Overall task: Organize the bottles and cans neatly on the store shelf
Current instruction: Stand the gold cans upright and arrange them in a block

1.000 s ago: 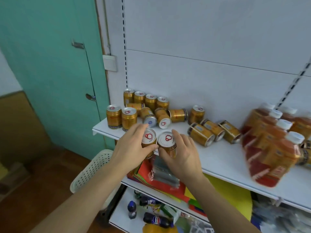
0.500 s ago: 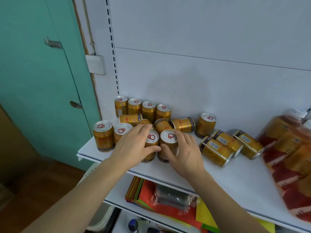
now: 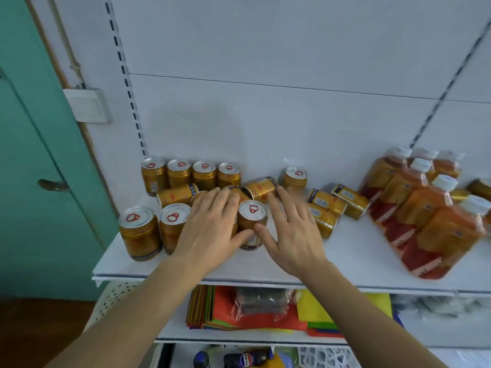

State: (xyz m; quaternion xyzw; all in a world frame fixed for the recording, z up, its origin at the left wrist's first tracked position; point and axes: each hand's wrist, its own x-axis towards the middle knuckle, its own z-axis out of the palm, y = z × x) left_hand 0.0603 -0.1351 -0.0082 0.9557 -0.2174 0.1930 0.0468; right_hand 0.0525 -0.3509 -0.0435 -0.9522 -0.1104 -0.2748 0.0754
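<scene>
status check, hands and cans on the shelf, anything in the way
Left hand flat over a front-row can, thumb against the upright can. Right hand open beside it, fingers spread. Toppled cans lie just behind, blocking the back row.

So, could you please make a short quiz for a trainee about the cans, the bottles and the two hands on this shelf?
1. True or false: four gold cans stand upright in a row against the back panel at the left end of the shelf.
2. Which side of the shelf holds the orange bottles? A) left B) right C) middle
3. Fill in: the upright can between the left hand and the right hand shows a red ____ on its lid.

Key
1. True: the back row of cans stands upright.
2. B.
3. Ring pull. Both hands have straight fingers beside this can.
</scene>
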